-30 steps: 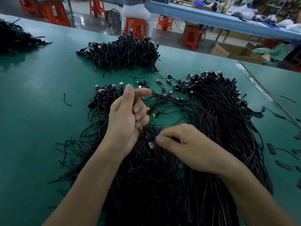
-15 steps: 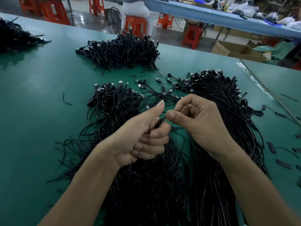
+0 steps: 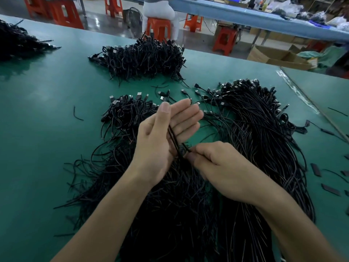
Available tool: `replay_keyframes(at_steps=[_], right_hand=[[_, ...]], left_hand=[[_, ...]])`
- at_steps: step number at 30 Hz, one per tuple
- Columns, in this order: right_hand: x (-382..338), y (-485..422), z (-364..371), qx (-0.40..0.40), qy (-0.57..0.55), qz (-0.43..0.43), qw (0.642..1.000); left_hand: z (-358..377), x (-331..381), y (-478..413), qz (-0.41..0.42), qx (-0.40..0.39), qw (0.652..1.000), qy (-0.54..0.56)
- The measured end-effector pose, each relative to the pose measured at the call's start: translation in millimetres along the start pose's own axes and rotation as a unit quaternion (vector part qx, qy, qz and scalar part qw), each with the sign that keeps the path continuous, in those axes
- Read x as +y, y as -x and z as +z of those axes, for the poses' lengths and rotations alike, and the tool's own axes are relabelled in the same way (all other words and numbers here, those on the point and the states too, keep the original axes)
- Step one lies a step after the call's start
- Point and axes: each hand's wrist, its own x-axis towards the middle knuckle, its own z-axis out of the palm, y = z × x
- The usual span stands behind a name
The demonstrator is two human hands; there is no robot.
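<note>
The black cable [image 3: 172, 137] lies slantwise across the palm of our left hand [image 3: 162, 140], just above the middle of the table [image 3: 41, 129]. That hand is spread, with fingers and thumb straight. Our right hand [image 3: 222, 167] pinches the cable's lower end between thumb and forefinger, right at the heel of the left palm. The cable's tip is hidden inside the pinch.

Nearest to us, under both forearms, a loose mass of black cables [image 3: 170, 205] covers the table and runs off the lower edge of the view. Our hands block its middle.

To the right a long combed bundle [image 3: 264, 138] curves away, with its plugs at the far end. To the left a smaller heap [image 3: 124, 112] shows metal plugs. Any print on the plugs is too small for us to read.

A short wire scrap [image 3: 77, 115] lies alone on the left. Flat black strips [image 3: 315, 170] lie near the right edge, some cut off by it.

Farther out sits a tangled heap [image 3: 143, 57], and another heap [image 3: 17, 42] is cut off at the far left.

Beyond the table we see orange stools [image 3: 224, 40], a seated person [image 3: 158, 10] whose upper body is out of view, an open cardboard box [image 3: 273, 57] and a long blue bench [image 3: 245, 16] with blurred clutter on it.
</note>
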Motion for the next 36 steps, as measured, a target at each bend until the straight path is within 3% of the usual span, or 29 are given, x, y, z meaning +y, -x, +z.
replay_keyframes(at_steps=[1,3,4,7,9,11,14,17,20,23,25,27,28,30,33,36], right_hand=[[1,1,-1,-0.019,0.014,0.017,1.0],[1,4,-5,-0.045,0.028,0.041,0.998],[2,4,-8,-0.035,0.025,0.042,0.998],[3,0,-17,0.051,-0.003,0.005,0.999],[2,-6,-20,0.091,-0.027,-0.042,0.995],[-1,-12,-23,0.12,-0.063,-0.086,0.987],[-4,-17,-26,0.156,-0.141,-0.13,0.969],[-3,-22,-20,0.174,-0.178,-0.113,0.962],[-2,-24,-9,0.136,-0.167,-0.052,0.975],[-4,-20,2,0.082,-0.109,-0.031,0.99],[-8,-16,6,0.049,-0.053,-0.047,0.996],[-14,-11,6,0.015,-0.028,-0.065,0.997],[-16,-9,5,0.004,-0.022,-0.067,0.998],[-17,-7,0,0.001,-0.007,-0.075,0.997],[-18,-7,-12,0.03,0.003,-0.103,0.994],[-15,-10,-22,0.071,-0.047,-0.123,0.989]], left_hand=[[-4,-3,0,0.062,0.023,0.991,-0.114],[-18,-5,-3,0.173,0.047,0.914,-0.364],[-25,-4,-5,0.183,0.047,0.877,-0.441],[-32,5,-7,0.104,-0.006,0.847,-0.522],[-26,8,-4,0.002,-0.062,0.847,-0.528],[-17,13,1,-0.107,-0.111,0.885,-0.439],[-12,25,7,-0.174,-0.155,0.934,-0.271],[-12,38,8,-0.226,-0.217,0.949,-0.024],[-13,48,4,-0.212,-0.229,0.933,0.179],[-15,50,-2,-0.113,-0.105,0.963,0.222],[-18,46,-4,-0.035,-0.028,0.988,0.149],[-21,40,-6,0.021,-0.001,1.0,0.014],[-22,37,-6,0.045,0.014,0.995,-0.091],[-23,33,-4,0.067,0.032,0.947,-0.312],[-16,36,2,-0.038,-0.044,0.899,-0.434],[-7,37,8,-0.153,-0.116,0.909,-0.369]])
